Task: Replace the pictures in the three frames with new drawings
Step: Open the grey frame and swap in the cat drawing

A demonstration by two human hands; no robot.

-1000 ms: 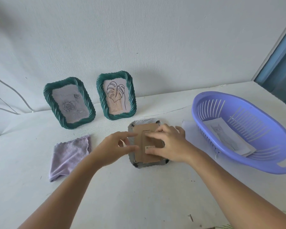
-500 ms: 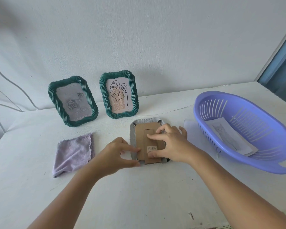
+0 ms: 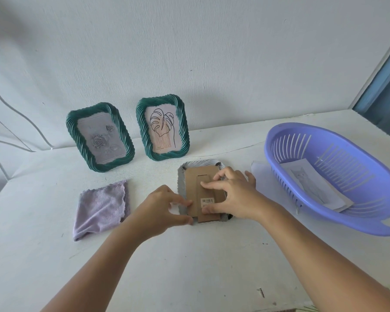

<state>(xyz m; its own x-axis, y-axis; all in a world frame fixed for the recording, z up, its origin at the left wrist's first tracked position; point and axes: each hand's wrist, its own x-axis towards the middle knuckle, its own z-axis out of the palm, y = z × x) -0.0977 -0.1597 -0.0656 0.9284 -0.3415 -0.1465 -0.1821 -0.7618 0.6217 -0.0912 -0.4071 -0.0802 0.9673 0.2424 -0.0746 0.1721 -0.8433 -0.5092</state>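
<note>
The face-down frame [image 3: 203,192] lies on the counter [image 3: 189,255], before two standing frames. The left hand [image 3: 160,208] pinches its left edge; the right hand [image 3: 232,194] rests its spread fingers on the cardboard back.

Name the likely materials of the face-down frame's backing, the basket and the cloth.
Backing: brown matte cardboard, seemingly, with a barcode sticker. Basket: glossy lilac moulded plastic, slotted walls. Cloth: soft napped fabric, perhaps microfibre, folded and fuzzy.
</note>
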